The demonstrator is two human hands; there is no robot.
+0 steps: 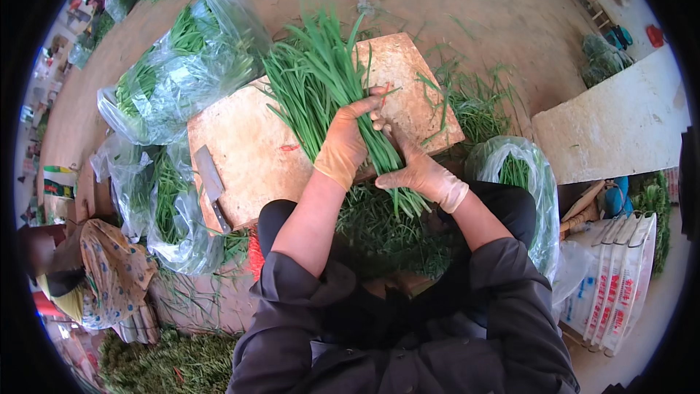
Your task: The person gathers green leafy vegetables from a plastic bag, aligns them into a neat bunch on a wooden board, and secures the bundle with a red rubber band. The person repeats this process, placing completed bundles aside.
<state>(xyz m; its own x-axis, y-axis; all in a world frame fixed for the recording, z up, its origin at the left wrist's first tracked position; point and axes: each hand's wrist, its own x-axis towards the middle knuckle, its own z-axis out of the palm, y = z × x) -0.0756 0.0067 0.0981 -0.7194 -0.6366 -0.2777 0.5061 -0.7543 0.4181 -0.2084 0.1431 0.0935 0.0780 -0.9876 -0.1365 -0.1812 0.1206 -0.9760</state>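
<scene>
Both my hands wear thin pale gloves and hold one bundle of long flat green leaves (377, 145) above the front edge of a worn board (262, 175). My left hand (353, 134) wraps the bundle at its middle, fingers curled around it. Lower down, near the pale stem ends, my right hand (418, 172) grips the same bundle with the thumb across it. Behind my left hand, more of the green leaves (298, 104) lie on the board. A cleaver with a dark handle (210, 180) rests at the board's left side. Small red ties (289, 148) lie on the board.
Clear plastic bags of greens (180, 76) stand at the left, another bag (514, 175) at my right knee. Loose leaves (476, 112) litter the floor. A pale tabletop (607, 120) and stacked white crates (612, 284) are at the right. Another person (104, 273) sits at the lower left.
</scene>
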